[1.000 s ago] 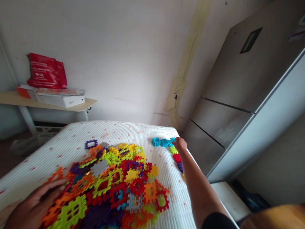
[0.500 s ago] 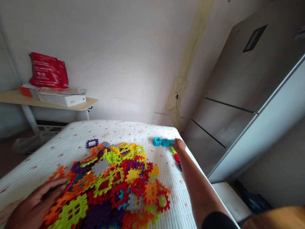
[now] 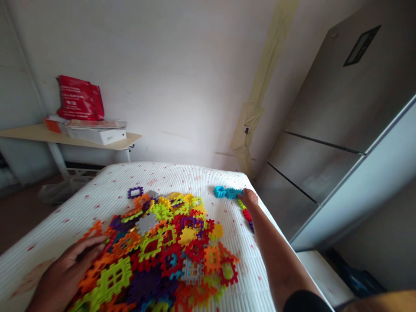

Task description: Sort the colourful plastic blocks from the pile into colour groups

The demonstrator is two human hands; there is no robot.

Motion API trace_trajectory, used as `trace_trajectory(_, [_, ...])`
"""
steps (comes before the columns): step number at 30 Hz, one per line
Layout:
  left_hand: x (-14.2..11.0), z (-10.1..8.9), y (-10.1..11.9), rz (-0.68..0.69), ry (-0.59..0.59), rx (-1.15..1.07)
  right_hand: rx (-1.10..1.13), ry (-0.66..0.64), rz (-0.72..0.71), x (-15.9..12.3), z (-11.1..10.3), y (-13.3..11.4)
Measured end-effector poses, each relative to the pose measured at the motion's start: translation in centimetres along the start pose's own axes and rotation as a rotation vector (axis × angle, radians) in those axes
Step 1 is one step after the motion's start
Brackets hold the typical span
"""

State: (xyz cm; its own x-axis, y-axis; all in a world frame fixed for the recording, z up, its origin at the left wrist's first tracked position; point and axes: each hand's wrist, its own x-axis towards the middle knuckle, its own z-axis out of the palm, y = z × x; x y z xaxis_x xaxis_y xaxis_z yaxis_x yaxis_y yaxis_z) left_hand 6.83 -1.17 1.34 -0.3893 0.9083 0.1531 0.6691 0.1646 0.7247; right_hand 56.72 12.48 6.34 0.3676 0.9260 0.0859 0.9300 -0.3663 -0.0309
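Observation:
A heap of bright plastic interlocking tiles in orange, green, red, purple and yellow covers the near part of a white ribbed mat. My left hand lies flat and spread on the heap's left edge. My right hand reaches to the mat's far right edge and touches a row of joined blue tiles; its fingers are hidden. A short chain of green, red and purple tiles lies beside my right wrist.
A tall grey refrigerator stands close on the right. At the back left a thin wooden table carries a red bag and a white box. A loose purple tile lies beyond the heap.
The view has shifted a little to the left, so everything sits slightly further right. Both hands keep their places on the heap and at the blue tiles.

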Motion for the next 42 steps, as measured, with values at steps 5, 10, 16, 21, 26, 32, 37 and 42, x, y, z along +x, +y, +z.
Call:
trace_trajectory(5, [-0.9,-1.2,2.3,-0.13,-0.098,-0.112,-0.005,-0.005,-0.009,0.1,0.0,-0.1])
trace_trajectory(10, [-1.2,-1.1,2.5,-0.094,-0.06,-0.131,-0.02,0.005,-0.003,-0.3,-0.4,-0.2])
trace_trajectory(16, [-1.5,-1.3,3.0,-0.116,-0.086,-0.143,-0.022,0.146,-0.07,-1.6,-3.0,-1.2])
trace_trajectory(21, [-1.5,-1.2,2.8,-0.076,-0.074,-0.16,0.239,0.157,-0.283,-6.4,-5.4,-3.5])
trace_trajectory(26, [-1.5,-1.1,2.7,-0.078,-0.084,-0.17,0.546,-0.167,-0.912,-16.5,-6.1,-7.2])
trace_trajectory(32, [-1.5,-1.1,2.4,-0.081,-0.106,-0.195,0.216,-0.158,-1.036,-22.5,-4.5,-10.6])
trace_trajectory(37, [-1.5,-1.2,2.7,-0.107,-0.09,-0.193,0.119,-0.12,-1.033,-23.1,-3.8,-11.6])
trace_trajectory(42, [-1.4,-1.2,3.0,-0.165,-0.115,-0.213,0.159,-0.105,-1.018,-23.3,-4.6,-11.4])
